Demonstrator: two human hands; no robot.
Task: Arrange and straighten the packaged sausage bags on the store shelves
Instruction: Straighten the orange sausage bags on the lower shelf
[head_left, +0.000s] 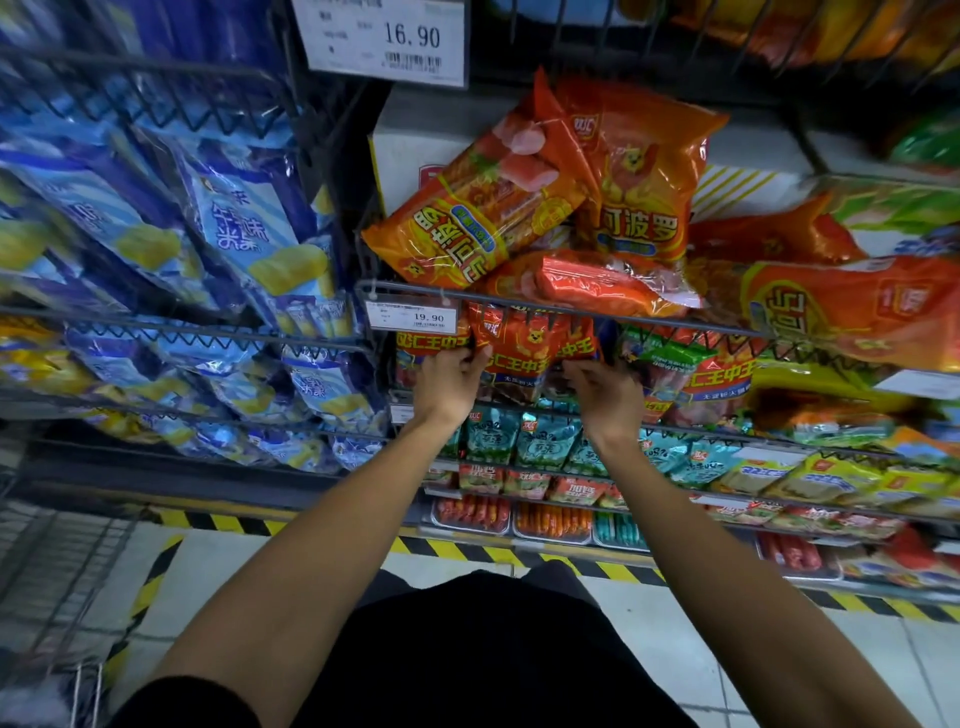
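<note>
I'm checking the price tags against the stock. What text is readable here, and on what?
"16.90": upper price tag.
"19.90": lower price tag on the wire rail.
"王中王": red bag that both hands hold.
"阿波罗": orange bag above.
The tags' small print and the lower shelves' packs are too blurred.

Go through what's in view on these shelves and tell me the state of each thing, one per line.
Left hand: grips the red sausage bag's left edge.
Right hand: grips its right edge.
Red sausage bag: upright, behind the wire rail.
Orange sausage bags: heaped crooked on the shelf above.
19.90 price tag: hanging on the rail.
Blue bags: leaning in rows.
</note>
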